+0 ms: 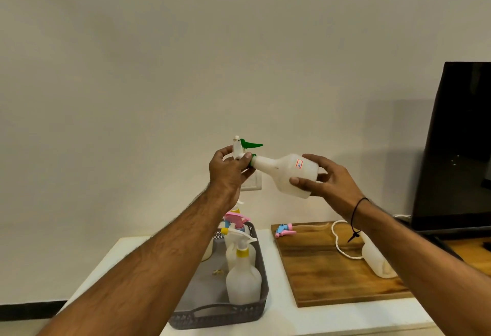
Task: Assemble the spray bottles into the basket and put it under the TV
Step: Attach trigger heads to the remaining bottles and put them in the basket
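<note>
I hold a white spray bottle (289,169) tilted sideways in the air in front of the wall. My right hand (328,179) grips its base. My left hand (229,173) grips the green-and-white trigger head (245,147) at the bottle's neck. Below, a grey basket (255,306) on the white table holds several assembled bottles, the nearest with a yellow collar (243,277). A loose pink-and-blue trigger head (284,230) and a headless white bottle (377,261) lie on the wooden board (318,272).
A black TV (459,147) stands at the right on a wooden top. A white cord (338,242) loops across the board. A wall socket plate (253,180) sits behind my left hand. The white table (281,317) ends at its front edge near the basket.
</note>
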